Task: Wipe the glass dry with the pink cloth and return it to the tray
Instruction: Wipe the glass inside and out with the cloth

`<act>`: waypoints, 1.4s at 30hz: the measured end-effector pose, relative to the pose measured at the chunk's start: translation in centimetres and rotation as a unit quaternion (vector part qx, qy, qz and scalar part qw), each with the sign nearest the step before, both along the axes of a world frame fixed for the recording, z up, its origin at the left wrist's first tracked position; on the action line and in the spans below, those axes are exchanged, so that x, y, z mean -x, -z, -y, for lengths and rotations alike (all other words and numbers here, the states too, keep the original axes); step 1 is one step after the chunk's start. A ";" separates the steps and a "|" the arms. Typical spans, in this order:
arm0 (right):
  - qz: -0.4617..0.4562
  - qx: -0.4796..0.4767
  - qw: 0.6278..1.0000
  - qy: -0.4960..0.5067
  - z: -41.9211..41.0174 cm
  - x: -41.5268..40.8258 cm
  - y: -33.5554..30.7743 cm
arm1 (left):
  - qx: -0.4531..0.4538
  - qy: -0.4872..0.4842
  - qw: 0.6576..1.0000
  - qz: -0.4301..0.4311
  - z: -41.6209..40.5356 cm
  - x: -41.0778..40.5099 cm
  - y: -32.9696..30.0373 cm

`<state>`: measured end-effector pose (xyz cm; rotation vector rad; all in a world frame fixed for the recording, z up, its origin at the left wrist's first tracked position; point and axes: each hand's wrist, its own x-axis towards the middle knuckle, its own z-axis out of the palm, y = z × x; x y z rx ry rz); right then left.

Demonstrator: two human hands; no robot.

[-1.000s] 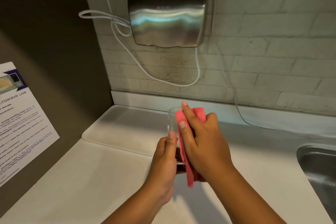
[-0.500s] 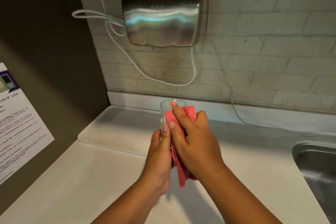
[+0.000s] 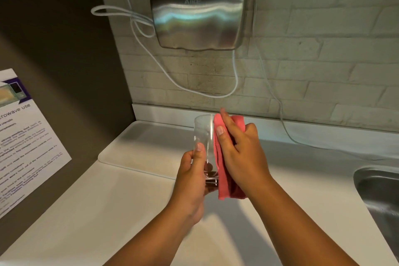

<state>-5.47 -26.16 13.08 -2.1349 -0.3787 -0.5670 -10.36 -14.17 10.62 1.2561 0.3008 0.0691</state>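
A glass (image 3: 204,136) is being gripped near its base by the left hand (image 3: 192,177), steadying it for drying. A pink cloth (image 3: 222,170) is being pressed against its side by the closed right hand (image 3: 241,153), above the white tray (image 3: 138,147)

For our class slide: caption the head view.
Left hand holds glass; right hand wipes it with pink cloth.

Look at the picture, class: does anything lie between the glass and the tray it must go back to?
Nothing visible does. The left hand holds the glass above the counter, the right hand presses the pink cloth against it, and the white tray lies bare just behind.
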 end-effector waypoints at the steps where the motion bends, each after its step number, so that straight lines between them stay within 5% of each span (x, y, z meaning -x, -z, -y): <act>1: 0.002 0.006 1.000 -0.009 -0.1 0.6 0.4 | 0.009 -0.006 1.000 0.002 -0.2 -0.2 -0.1; 10: 0.043 0.113 0.992 -0.023 -1.7 2.2 0.9 | 0.032 0.004 0.999 0.002 -0.5 -0.6 0.6; 22: -0.015 -0.022 1.000 0.003 -0.5 -0.5 0.2 | 0.063 0.031 0.997 -0.037 -0.3 0.3 1.3; 30: 0.054 0.104 0.993 -0.028 -2.2 3.2 1.5 | 0.136 0.075 0.987 -0.043 -1.1 -0.3 0.4; 42: -0.010 -0.012 1.000 0.007 -0.4 -0.5 -0.4 | 0.153 0.058 0.987 0.004 -1.9 -0.3 -0.4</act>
